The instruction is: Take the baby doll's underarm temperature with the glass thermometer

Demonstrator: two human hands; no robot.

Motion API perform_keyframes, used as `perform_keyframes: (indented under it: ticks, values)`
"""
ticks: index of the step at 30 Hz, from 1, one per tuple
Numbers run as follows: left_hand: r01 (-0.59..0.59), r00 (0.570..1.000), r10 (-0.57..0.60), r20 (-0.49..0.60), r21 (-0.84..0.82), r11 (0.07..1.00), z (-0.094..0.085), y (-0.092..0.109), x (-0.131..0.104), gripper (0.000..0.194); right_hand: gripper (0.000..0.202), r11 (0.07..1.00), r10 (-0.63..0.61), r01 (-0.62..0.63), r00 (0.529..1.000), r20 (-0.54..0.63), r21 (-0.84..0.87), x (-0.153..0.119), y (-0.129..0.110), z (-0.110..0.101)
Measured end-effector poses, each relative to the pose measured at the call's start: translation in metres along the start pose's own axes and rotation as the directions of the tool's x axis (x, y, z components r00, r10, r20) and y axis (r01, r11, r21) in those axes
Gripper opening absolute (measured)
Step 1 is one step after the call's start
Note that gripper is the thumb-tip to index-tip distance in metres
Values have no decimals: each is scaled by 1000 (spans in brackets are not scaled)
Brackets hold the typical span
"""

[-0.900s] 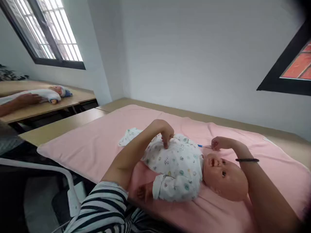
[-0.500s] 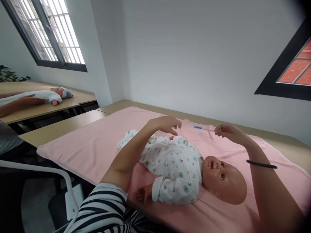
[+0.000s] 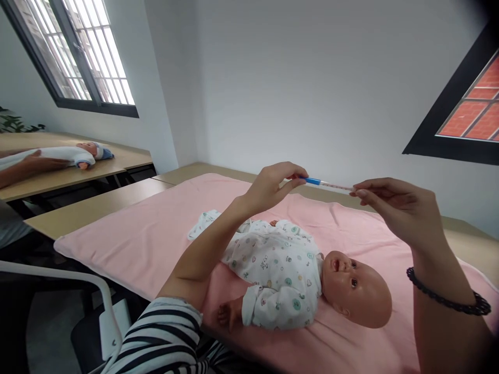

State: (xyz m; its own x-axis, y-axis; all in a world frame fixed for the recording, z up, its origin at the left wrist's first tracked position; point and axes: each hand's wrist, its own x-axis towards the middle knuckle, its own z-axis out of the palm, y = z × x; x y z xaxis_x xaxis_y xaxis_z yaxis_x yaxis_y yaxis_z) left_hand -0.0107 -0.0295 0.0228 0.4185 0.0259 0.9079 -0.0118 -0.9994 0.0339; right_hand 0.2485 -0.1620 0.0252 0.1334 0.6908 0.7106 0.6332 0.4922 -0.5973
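A slim glass thermometer (image 3: 336, 186) with a blue end is held level in the air, spanning both hands. My left hand (image 3: 275, 184) pinches the blue end between thumb and fingers. At the clear end, the fingertips of my right hand (image 3: 401, 208) are closed on the tube; a dark beaded bracelet circles that wrist. Below them a baby doll (image 3: 276, 265) in a white printed outfit lies on its back, its bald head to the right. My left forearm passes over the doll's legs and hides part of them.
A pink blanket (image 3: 136, 234) covers most of the table (image 3: 93, 202). At the far left, a co-worker's hand (image 3: 42, 163) rests on another doll (image 3: 88, 150) in white on a second table. A white chair frame (image 3: 105, 291) stands at the lower left.
My right hand has lifted the thermometer up from just above the blanket and closer. My left hand has risen to the right and closed on its blue end.
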Motion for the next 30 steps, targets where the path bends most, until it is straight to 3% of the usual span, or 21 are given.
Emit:
perform_keyframes:
  ticks: [3,6,10,16,22,25,30]
  values:
    - [-68,990,73,-121,40,997,-4,4,2,10,13,999,-39,40,997,-65,13,-4,-10,1]
    - [-111,978,121,-168,72,991,-9,8,3,9,14,997,-83,83,991,-107,1,-9,-19,3]
    - [-121,975,139,-173,114,986,-13,13,4,21,4,999,-46,46,991,-126,-2,-18,-32,8]
    - [-108,982,119,-149,81,991,-15,18,3,39,18,998,-50,56,985,-162,34,-26,-46,16]
    - [-120,982,128,-142,63,991,-18,17,3,21,2,995,-97,100,987,-128,16,-22,-38,15]
    - [-149,975,153,-160,35,988,-19,15,3,9,14,992,-116,121,981,-154,23,-21,-36,16]
    - [-160,972,161,-170,18,987,-18,14,2,10,15,987,-158,156,972,-173,-21,-23,-42,17]
